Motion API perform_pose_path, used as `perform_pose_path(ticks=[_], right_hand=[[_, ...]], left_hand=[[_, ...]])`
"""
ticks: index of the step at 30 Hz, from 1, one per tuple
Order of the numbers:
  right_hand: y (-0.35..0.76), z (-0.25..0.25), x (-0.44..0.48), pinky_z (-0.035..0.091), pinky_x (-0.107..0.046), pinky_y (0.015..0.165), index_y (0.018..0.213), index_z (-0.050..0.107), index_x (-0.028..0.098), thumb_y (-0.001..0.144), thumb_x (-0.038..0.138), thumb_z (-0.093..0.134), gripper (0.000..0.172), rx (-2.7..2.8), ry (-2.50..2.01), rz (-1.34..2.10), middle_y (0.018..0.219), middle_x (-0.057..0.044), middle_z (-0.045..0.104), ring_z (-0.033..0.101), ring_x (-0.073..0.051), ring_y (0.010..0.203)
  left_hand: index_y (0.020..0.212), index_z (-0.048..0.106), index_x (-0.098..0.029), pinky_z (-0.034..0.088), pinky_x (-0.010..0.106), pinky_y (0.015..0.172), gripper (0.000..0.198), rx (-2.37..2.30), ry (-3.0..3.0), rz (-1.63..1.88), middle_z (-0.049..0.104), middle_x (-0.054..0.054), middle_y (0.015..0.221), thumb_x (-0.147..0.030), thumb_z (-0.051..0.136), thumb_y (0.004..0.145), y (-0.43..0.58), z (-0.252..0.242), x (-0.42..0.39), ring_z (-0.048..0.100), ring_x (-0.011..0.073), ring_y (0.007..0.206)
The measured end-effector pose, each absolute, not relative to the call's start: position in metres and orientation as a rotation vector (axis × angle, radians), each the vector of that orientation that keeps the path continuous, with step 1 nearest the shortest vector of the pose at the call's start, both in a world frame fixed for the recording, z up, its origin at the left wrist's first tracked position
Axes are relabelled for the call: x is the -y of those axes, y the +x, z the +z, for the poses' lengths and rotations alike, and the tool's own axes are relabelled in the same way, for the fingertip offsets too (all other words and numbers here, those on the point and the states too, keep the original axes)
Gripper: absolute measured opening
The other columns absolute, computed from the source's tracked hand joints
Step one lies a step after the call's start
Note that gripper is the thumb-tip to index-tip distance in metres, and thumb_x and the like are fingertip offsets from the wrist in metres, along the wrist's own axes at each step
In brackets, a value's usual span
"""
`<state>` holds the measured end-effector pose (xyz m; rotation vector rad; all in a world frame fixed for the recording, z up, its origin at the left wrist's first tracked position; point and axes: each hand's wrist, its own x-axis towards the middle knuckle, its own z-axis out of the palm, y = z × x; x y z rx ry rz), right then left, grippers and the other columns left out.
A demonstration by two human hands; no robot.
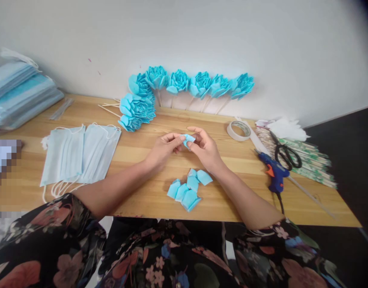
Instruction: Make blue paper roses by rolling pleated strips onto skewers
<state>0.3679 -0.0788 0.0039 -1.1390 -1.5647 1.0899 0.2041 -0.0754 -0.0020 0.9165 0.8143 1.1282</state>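
Near the middle of the wooden table, my left hand (167,149) and my right hand (203,146) meet around a small blue petal piece (188,140). The fingertips of both hands pinch it, one hand from each side. Just below, several folded blue petal pieces (184,193) lie in a loose group on the table between my forearms. Beyond my hands, blue flowers on thin sticks (179,81) lean against the wall, and more blue flowers (137,108) lie at the left end of that row.
Pale blue face masks (81,154) lie at the left, with bagged masks (21,92) behind. At the right are a tape roll (238,131), a blue glue gun (274,172), black-handled scissors (287,156) and wrapped sticks (314,160). The table's front edge (177,218) runs near my body.
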Motion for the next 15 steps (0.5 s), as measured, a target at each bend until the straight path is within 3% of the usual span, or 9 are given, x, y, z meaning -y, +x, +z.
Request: perform_pose_path(ticks=[7, 15], right_hand=[[0.3743, 0.0043, 0.0747, 0.046, -0.031, 0.071, 0.125, 0.055, 0.024, 0.078, 0.032, 0.067, 0.049, 1.521, -1.126, 1.129, 0.078, 0.003, 0.06, 0.057, -0.015, 0.073], [0.3696, 0.0033, 0.0777, 0.05, -0.032, 0.075, 0.125, 0.054, 0.023, 0.08, 0.027, 0.065, 0.046, 1.569, -1.049, 1.185, 0.076, 0.004, 0.061, 0.061, -0.015, 0.074]], left_hand=[[0.08, 0.067, -0.015, 0.042, 0.021, 0.057, 0.029, -0.787, 0.905, 1.129, 0.062, 0.0, 0.069, -0.04, 0.081, 0.076, 0.2007, 0.0014, 0.0719, 0.055, 0.0089, 0.061], [0.079, 0.06, -0.017, 0.041, 0.023, 0.053, 0.044, -0.858, 1.172, 1.037, 0.058, -0.002, 0.062, -0.059, 0.073, 0.081, 0.2034, -0.002, 0.0735, 0.051, 0.0093, 0.054]])
